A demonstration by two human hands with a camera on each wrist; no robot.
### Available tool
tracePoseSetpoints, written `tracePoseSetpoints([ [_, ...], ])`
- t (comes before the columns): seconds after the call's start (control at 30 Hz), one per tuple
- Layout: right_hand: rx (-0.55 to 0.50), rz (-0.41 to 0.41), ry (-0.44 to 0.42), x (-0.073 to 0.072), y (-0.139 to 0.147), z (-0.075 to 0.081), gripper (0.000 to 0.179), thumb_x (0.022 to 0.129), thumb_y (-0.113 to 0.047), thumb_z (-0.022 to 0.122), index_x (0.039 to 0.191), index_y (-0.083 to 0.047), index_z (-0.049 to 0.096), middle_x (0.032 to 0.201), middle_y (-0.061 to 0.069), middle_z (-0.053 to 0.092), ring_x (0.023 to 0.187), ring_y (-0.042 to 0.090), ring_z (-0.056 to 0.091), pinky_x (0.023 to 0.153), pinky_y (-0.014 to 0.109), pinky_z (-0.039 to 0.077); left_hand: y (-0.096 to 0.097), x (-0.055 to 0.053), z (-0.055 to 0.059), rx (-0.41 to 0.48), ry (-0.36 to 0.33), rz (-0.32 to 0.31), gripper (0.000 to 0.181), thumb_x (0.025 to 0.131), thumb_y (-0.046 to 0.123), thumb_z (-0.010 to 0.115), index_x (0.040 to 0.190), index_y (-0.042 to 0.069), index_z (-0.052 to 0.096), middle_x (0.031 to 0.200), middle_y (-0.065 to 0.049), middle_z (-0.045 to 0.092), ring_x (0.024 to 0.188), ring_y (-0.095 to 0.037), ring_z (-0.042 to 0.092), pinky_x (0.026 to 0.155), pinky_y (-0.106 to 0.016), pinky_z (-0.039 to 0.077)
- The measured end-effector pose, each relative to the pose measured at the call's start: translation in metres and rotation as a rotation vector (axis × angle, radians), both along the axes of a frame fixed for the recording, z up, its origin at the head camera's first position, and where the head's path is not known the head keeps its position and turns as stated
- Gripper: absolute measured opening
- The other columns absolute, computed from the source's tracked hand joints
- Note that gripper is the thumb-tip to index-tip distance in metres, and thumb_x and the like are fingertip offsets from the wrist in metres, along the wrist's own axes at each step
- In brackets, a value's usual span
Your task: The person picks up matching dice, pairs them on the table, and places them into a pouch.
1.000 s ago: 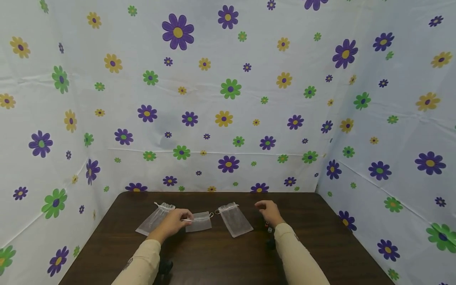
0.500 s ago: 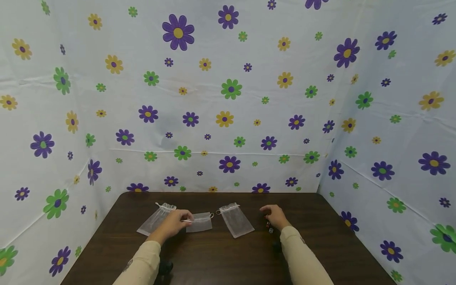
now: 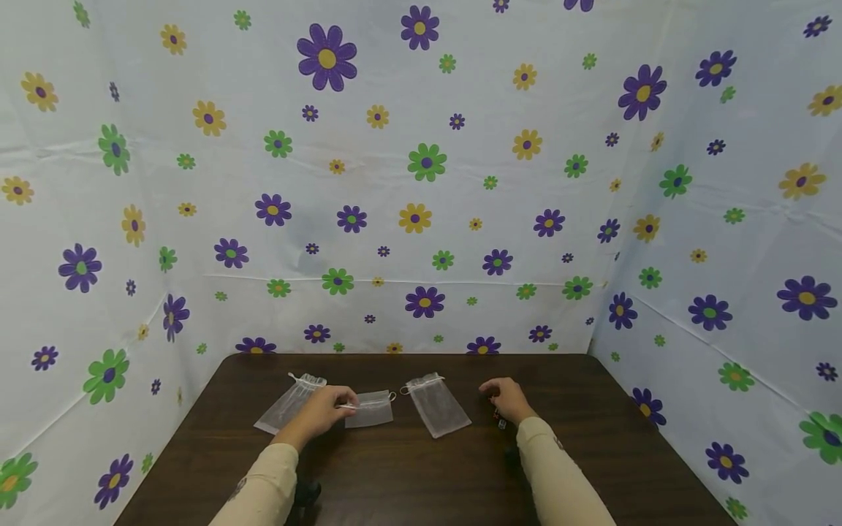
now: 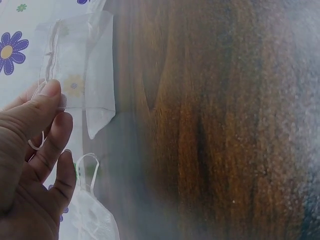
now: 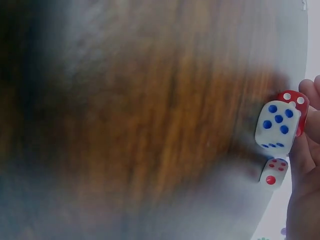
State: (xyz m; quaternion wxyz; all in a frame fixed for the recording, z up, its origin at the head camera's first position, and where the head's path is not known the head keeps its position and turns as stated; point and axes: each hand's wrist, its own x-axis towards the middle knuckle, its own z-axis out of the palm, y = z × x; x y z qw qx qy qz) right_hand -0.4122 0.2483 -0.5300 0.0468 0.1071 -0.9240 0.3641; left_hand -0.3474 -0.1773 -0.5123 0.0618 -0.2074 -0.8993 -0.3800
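Pouch (image 4: 82, 62), sheer white, dice (image 5: 278, 127), red and white

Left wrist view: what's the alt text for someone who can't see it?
A left hand pinches a sheer white drawstring bag near its corded end. A brown table fills the right; part of another bag and flowered cloth show at left.

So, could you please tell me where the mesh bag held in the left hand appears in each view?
Head: the mesh bag is low, just left of centre, in the left hand.
Left wrist: upper left, pinched in that hand.
Right wrist: not visible.
Shared landmark: the brown table.
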Motion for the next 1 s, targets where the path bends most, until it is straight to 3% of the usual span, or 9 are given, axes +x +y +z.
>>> tracePoseSetpoints([
  [0.27,-0.002,0.012,0.021,-0.002,-0.012,0.003,0.027,0.086,0.019,0.064,0.102,0.001,0.076,0.101,0.014,0.073,0.092,0.03,0.066,0.077,0.047,0.057,0.0,0.0,0.001,-0.007,-0.007,0.005,0.008,0.088,0.006,0.078,0.089,0.012,0.072,0.084,0.005,0.066,0.078,-0.013,0.057,0.075,-0.035,0.053],
  [0.47,-0.007,0.022,0.01,-0.003,-0.024,0.004,0.023,0.087,0.013,0.069,0.103,-0.001,0.077,0.103,0.012,0.074,0.098,0.029,0.068,0.086,0.047,0.056,0.0,0.002,0.003,-0.003,-0.005,-0.005,0.008,0.088,0.006,0.078,0.089,0.012,0.072,0.085,0.005,0.067,0.078,-0.012,0.058,0.075,-0.033,0.053],
  [0.73,-0.086,0.09,-0.014,-0.003,-0.036,0.008,0.023,0.088,0.015,0.066,0.105,0.003,0.075,0.103,0.016,0.073,0.096,0.032,0.069,0.083,0.044,0.058,-0.003,0.003,0.0,0.028,0.02,-0.04,0.008,0.089,0.003,0.076,0.092,0.009,0.072,0.085,0.004,0.067,0.076,-0.008,0.056,0.07,-0.029,0.051],
  [1.0,-0.031,0.095,-0.014,-0.003,-0.039,0.002,0.022,0.086,0.015,0.069,0.102,0.002,0.077,0.1,0.014,0.074,0.091,0.028,0.07,0.081,0.043,0.058,-0.003,0.004,0.005,0.046,0.001,-0.054,0.007,0.089,0.002,0.075,0.092,0.007,0.072,0.083,0.002,0.067,0.075,-0.011,0.056,0.068,-0.029,0.05],
])
